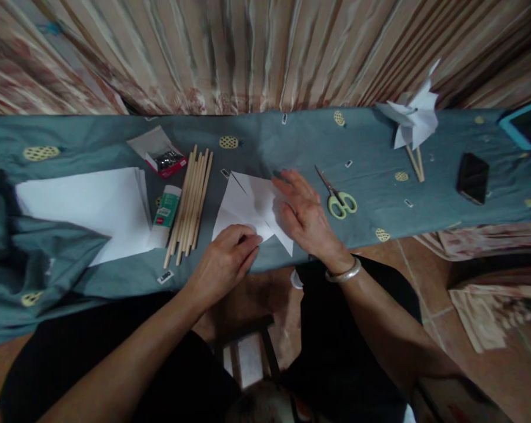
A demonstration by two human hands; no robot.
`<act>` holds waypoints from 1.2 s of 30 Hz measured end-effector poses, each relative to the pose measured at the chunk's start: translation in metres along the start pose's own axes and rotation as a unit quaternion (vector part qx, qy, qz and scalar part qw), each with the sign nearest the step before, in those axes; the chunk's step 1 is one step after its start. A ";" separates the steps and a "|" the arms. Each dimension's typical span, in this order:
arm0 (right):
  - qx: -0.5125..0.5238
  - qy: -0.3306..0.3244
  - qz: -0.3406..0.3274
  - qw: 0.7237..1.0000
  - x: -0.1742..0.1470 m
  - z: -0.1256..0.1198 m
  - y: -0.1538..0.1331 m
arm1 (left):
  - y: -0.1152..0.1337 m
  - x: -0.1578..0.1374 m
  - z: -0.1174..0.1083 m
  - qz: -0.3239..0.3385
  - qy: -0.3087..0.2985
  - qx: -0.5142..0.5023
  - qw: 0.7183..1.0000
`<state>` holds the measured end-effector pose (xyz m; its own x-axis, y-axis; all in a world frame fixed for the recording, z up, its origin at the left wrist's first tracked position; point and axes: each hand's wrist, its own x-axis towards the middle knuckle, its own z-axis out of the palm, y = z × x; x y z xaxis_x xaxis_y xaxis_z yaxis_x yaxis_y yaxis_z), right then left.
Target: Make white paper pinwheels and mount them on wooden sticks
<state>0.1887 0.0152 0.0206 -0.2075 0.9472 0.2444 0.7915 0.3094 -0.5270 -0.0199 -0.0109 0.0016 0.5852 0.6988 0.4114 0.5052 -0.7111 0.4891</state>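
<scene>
White paper (243, 202) could tear at its eleven-o'clock slit (239, 183) if the left hand (223, 258), pinching its six-o'clock edge, tugs against the spread right hand (308, 218).

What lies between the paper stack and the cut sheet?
In the head view, a glue stick lies nearer the paper stack, a bundle of wooden sticks nearer the cut sheet; a small open box sits farther back.

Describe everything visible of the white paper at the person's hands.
The white paper looks thin and plain, with a dark slit running in from its far-left corner and a pointed near-right corner. It lies on the blue-green cloth, between the wooden sticks and scissors. The left hand pinches its near edge; the right hand covers part of its right side.
</scene>
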 end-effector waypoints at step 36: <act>0.087 -0.019 0.056 0.994 -0.034 -0.035 0.009 | 0.008 0.004 -0.005 0.027 -0.012 0.034 0.999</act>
<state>0.2232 -0.0168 0.0356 -0.1479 0.9779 0.1477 0.7003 0.2090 -0.6826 -0.0165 -0.0130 0.0109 0.6267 0.6585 0.4167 0.5149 -0.7513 0.4128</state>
